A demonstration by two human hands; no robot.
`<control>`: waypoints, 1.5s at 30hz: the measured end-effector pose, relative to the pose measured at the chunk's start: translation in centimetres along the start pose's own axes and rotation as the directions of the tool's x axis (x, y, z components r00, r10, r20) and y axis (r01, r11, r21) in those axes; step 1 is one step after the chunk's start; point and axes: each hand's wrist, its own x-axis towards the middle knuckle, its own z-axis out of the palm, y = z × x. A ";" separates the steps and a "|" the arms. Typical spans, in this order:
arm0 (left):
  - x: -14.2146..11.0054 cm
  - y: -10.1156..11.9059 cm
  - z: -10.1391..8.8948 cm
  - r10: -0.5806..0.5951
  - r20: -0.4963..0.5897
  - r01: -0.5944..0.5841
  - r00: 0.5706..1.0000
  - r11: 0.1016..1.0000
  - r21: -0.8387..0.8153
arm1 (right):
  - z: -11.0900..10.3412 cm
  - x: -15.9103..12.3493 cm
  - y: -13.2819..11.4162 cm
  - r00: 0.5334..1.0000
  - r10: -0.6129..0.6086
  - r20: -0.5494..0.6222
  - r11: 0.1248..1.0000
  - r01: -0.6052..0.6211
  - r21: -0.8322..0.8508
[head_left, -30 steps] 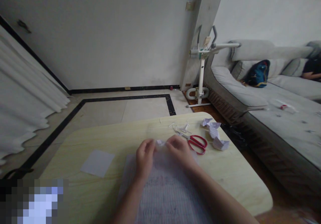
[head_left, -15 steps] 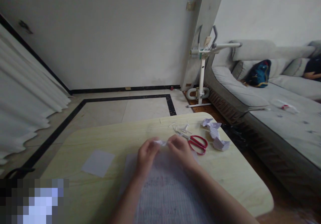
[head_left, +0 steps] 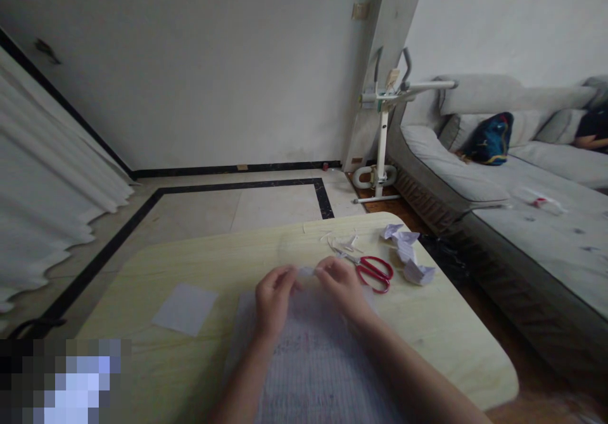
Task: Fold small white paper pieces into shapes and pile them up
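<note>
Both hands meet over the top edge of a lined, written-on sheet [head_left: 308,361] on the table. Between them is a small piece of white paper [head_left: 306,272], blurred and partly covered by fingers. My left hand [head_left: 275,294] pinches its left side. With closed fingers, my right hand [head_left: 341,285] grips the right side. Just beyond the right hand lie red-handled scissors [head_left: 375,274], blades pointing left. Several folded paper pieces [head_left: 407,253] sit in a row farther right. A square of white paper [head_left: 186,310] lies flat left of my left hand.
White paper scraps [head_left: 350,242] lie near the scissor tips on the pale wooden table [head_left: 456,342]. A grey sofa [head_left: 536,221] stands to the right, with a person's arm [head_left: 593,142] at its far end. Exercise equipment [head_left: 382,133] stands behind the table.
My left hand has shifted slightly left and down, and its fingers have changed position on the small paper. The right hand has barely moved. The table items look the same.
</note>
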 end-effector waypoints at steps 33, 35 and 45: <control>-0.1 -0.2 -0.3 -0.021 0.215 -0.012 0.976 0.989 0.148 | -0.8 0.5 -1.2 0.979 0.156 0.127 0.986 -0.147 -0.080; -0.3 -0.3 -0.2 -0.025 0.185 0.000 0.982 0.991 0.131 | -0.7 0.4 -1.2 0.968 0.181 0.171 0.982 -0.168 -0.091; -0.5 0.2 0.3 -0.074 0.162 0.064 0.984 0.996 0.067 | -0.2 -0.1 -0.6 0.980 0.148 0.132 0.988 -0.140 -0.068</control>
